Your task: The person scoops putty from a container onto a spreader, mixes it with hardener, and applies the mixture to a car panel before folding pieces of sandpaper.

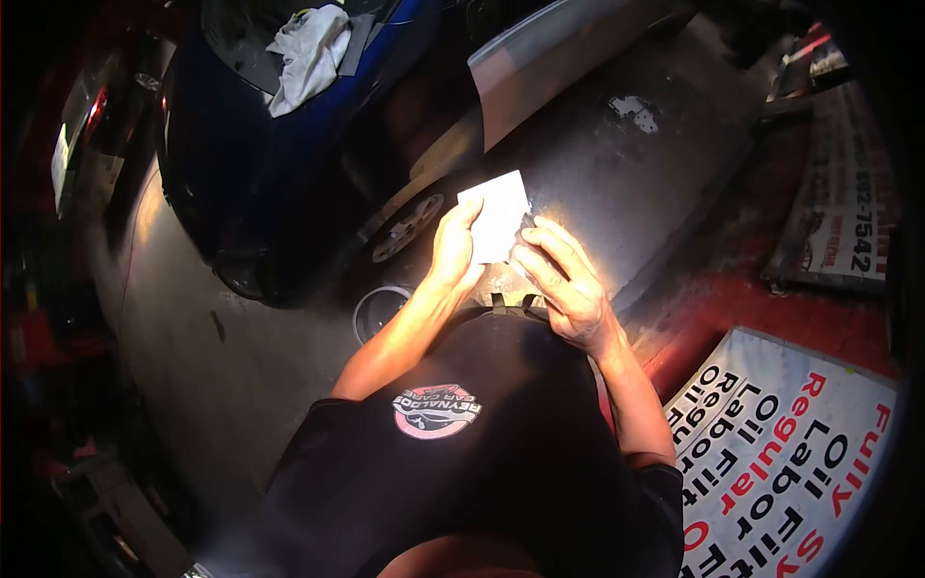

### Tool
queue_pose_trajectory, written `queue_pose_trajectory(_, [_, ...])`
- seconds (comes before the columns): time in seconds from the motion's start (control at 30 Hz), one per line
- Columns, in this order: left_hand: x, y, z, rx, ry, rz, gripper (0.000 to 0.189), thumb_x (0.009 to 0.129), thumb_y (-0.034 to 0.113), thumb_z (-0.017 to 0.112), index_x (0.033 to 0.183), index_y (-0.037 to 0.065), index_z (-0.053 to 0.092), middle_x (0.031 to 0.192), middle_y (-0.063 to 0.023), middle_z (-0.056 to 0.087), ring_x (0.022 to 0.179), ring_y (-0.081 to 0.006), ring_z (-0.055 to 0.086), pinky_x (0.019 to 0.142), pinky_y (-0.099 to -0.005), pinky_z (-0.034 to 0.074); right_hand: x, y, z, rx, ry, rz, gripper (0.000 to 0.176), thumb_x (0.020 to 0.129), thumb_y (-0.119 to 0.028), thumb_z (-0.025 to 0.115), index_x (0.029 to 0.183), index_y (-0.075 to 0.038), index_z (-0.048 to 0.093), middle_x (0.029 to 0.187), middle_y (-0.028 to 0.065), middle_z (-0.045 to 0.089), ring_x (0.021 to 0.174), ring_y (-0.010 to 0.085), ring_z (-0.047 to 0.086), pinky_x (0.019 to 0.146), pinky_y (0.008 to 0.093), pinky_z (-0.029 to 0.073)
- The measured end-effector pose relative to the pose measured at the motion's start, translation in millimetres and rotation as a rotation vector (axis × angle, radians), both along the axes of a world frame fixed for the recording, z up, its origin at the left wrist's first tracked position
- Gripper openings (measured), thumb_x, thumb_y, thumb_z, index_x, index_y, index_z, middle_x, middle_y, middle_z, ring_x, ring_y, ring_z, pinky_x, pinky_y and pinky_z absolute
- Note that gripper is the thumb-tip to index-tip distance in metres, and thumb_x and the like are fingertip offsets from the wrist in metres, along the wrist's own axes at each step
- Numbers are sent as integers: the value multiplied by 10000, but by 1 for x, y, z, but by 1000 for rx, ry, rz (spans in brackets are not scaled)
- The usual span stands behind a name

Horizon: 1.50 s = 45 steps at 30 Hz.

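Observation:
My left hand (455, 249) is closed on a white square sheet (498, 214), thumb lying over its left edge. Bright light washes out the sheet's face, so any marks on it cannot be made out. At the sheet's right edge, my right hand (568, 281) has its fingers bent and pinched around a small dark object (527, 223). That object is mostly covered by the fingers, and its kind cannot be told. Both hands are held in front of my waist, close together.
A dark blue car (289, 183) stands ahead on the left, with a grey-white cloth (310, 53) on it. Close by are a wheel (409, 229) and a round-rimmed container (371, 313). A lettered sign (785, 462) lies at lower right; a banner (838, 202) is beyond it.

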State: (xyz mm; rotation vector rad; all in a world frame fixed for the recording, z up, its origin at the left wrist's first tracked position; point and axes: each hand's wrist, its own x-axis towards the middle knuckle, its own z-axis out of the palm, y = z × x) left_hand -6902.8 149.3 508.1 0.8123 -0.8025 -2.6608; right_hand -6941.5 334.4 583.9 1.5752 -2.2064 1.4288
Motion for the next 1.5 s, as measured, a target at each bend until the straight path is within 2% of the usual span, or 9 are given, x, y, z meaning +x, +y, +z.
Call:
queue_pose_trajectory(0.07, [4,3,4,189,-73,-11,301,1096,177,498,1204,-62,647,1102,-158,735,947,-257,745,908,-380,614,2,4,-19,95,15,-36,567,786,126,675,1306,-93,726,1335,203,629,1300,466,588,1113,502,502])
queue_pose_trajectory(0.33, [13,-11,33,-199,217,-11,324,1115,205,495,1209,-64,649,1073,-145,740,860,-217,746,816,-341,621,-13,32,-67,326,-108,-156,668,767,186,525,1368,-67,670,1342,222,625,1258,407,620,1064,433,517])
queue_pose_trajectory(0.4, [11,-19,33,-468,161,-34,398,1137,293,495,1115,-50,696,957,-82,745,827,-147,704,772,-296,565,-20,21,-58,174,-201,-267,645,759,191,466,1340,-3,668,1298,227,659,1223,412,651,1078,421,510])
queue_pose_trajectory(0.57, [4,-13,3,-830,70,-149,426,1148,332,497,913,25,677,835,15,626,741,-65,487,679,-273,409,-17,-21,-10,235,134,-148,509,781,47,642,1277,-50,701,1258,168,654,1195,376,615,1083,484,471])
queue_pose_trajectory(0.63, [0,-15,1,-907,31,17,450,1140,286,487,820,-7,606,723,4,583,686,-81,457,633,-318,400,-10,-23,-13,282,173,-76,504,773,26,662,1266,-67,703,1268,159,644,1215,369,597,1106,505,446])
queue_pose_trajectory(0.97, [1,-34,0,-600,117,95,411,1150,309,480,1045,-34,680,988,-86,726,830,-135,665,804,-306,537,-1,18,-68,332,115,-42,534,762,20,643,1281,-76,722,1226,144,677,1179,363,621,1082,496,461])
queue_pose_trajectory(1.1, [2,-45,3,-703,117,78,406,1144,320,496,1116,-42,678,1014,-109,743,895,-159,717,835,-306,569,-1,12,-40,-56,-406,-95,534,819,157,549,1297,-9,719,1272,201,674,1207,383,654,1070,433,511])
queue_pose_trajectory(1.3, [3,-5,5,104,-67,-50,299,1093,182,512,1229,-54,634,1108,-163,741,965,-246,757,889,-399,628,2,0,-24,-14,-25,-72,567,794,170,607,1319,-22,700,1320,241,630,1272,445,609,1088,460,512])
queue_pose_trajectory(1.5, [16,-20,14,45,81,-95,296,1097,183,524,1242,-51,635,1114,-157,738,954,-241,753,895,-377,619,-12,24,-81,422,46,-118,661,769,128,654,1380,-123,677,1388,225,589,1323,428,569,1074,485,509])
